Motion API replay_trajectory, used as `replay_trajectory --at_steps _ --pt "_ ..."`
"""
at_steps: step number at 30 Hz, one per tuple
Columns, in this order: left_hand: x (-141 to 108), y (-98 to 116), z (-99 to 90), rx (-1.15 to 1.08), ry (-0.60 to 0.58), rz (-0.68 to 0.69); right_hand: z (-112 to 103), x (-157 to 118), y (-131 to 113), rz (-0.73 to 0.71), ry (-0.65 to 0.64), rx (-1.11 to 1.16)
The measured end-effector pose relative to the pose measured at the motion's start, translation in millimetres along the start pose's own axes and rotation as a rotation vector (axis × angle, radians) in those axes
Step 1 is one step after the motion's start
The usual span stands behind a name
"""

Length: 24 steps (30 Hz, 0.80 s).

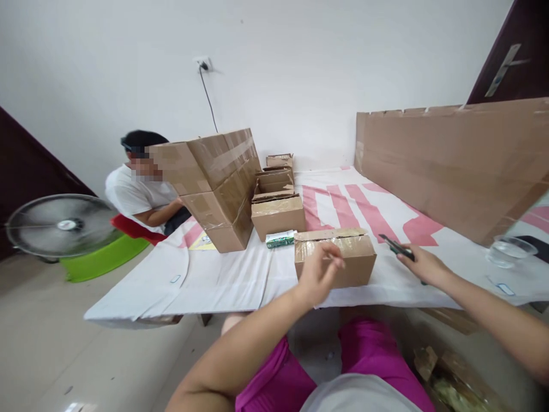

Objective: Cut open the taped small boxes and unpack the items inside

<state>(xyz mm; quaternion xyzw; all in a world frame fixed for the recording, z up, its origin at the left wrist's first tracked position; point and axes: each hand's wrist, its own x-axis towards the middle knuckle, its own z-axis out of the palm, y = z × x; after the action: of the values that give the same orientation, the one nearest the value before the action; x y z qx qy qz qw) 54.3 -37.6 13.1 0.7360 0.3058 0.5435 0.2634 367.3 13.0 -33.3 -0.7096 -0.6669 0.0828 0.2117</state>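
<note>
A closed cardboard box (pixel 354 269) with clear tape over its top stands at the table's near edge in front of me. My left hand (pixel 317 273) is at the front left of this box, its fingers loosely curled and a little apart, with nothing visible in them. Whether it touches the cardboard I cannot tell. To the right of the box, my right hand (pixel 424 266) is closed around dark-handled scissors (pixel 398 248). Their tip points away from me, to the upper left. A small green and white packet (pixel 280 239) lies just left of the taped box.
A stack of taped cartons (pixel 214 191) stands left, beside a row of open boxes (pixel 274 213). At right are a large cardboard panel (pixel 450 166) and a clear bowl (pixel 510 252). A person (pixel 137 189) sits behind the stack, near a fan (pixel 66 225).
</note>
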Motion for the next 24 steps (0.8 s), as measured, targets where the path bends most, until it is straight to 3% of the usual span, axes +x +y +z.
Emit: replay_trajectory --at_steps 2,5,8,10,12,14,16,21,24 --pt "-30.9 -2.9 20.7 -0.016 -0.186 -0.017 25.2 -3.5 19.3 0.003 -0.038 -0.018" --pt "-64.6 -22.4 53.1 -0.122 -0.324 -0.128 45.4 -15.7 28.3 -0.041 -0.001 -0.026" --pt "-84.2 -48.2 77.7 -0.203 -0.289 -0.299 44.2 -41.6 15.9 -0.199 0.206 0.032" --pt "-93.9 -61.7 86.7 -0.187 -0.241 -0.378 40.7 -67.7 -0.3 -0.358 0.233 0.166" --pt "-103.5 -70.3 90.0 -0.109 -0.226 -0.320 41.5 -96.9 -19.1 -0.463 0.082 0.300" --pt "-113.2 -75.2 89.8 -0.024 -0.249 -0.152 48.1 -122.7 -36.5 -0.505 -0.061 0.360" --pt "-121.7 -78.2 88.1 0.014 -0.276 -0.051 57.1 -139.5 -48.8 -0.524 -0.133 0.400" --pt "-129.6 -81.8 83.5 -0.056 -0.307 -0.227 65.4 -141.8 -54.4 -0.583 -0.179 0.423" --pt "-128.6 -79.5 80.6 -0.092 -0.341 -0.235 60.3 -137.0 -52.6 -0.593 -0.224 0.378"
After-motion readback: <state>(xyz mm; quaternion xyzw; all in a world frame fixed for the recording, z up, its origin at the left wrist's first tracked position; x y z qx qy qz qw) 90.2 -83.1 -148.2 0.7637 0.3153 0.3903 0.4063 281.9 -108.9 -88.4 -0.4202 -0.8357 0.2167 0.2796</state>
